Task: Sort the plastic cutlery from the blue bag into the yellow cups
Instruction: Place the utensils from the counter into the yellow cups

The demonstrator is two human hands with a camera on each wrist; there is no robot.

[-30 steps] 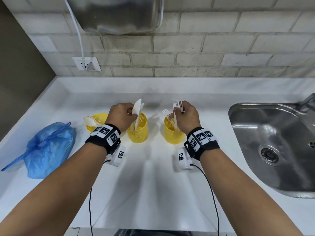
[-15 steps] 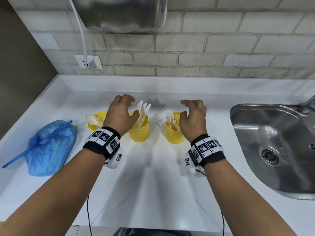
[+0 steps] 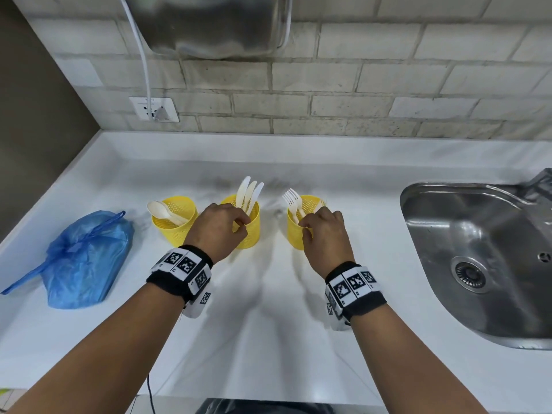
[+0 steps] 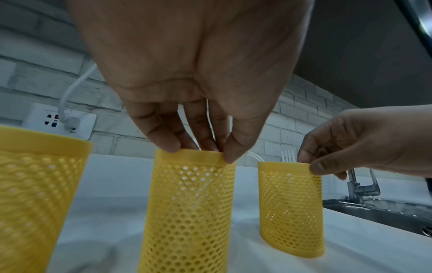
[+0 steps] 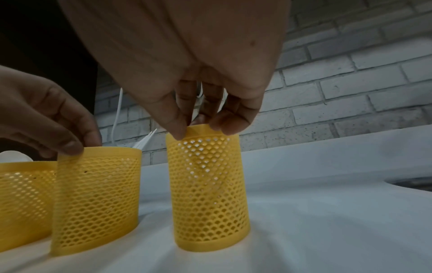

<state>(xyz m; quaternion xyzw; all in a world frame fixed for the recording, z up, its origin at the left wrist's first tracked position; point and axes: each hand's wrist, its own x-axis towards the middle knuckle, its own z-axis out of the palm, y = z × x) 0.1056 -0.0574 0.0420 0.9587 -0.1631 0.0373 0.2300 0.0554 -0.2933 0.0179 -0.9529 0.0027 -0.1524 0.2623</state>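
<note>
Three yellow mesh cups stand in a row on the white counter. The left cup (image 3: pixel 176 219) holds white spoons (image 3: pixel 162 211). White knives (image 3: pixel 249 194) stick up from the middle cup (image 3: pixel 252 231), and my left hand (image 3: pixel 221 227) pinches its near rim between thumb and fingers (image 4: pixel 198 153). The right cup (image 3: pixel 294 231) holds white forks (image 3: pixel 292 201); my right hand (image 3: pixel 324 234) pinches its near rim (image 5: pixel 198 129). The blue bag (image 3: pixel 80 261) lies tied and slumped at the far left.
A steel sink (image 3: pixel 484 258) with a tap (image 3: pixel 540 180) is set in the counter to the right. A brick wall with a socket (image 3: pixel 153 110) and a white cable runs behind. The counter's front edge lies near my forearms.
A second ago each hand held cutlery over its cup. Both let go, leaving knives and forks in the cups, then dropped to pinch the cups' near rims.
</note>
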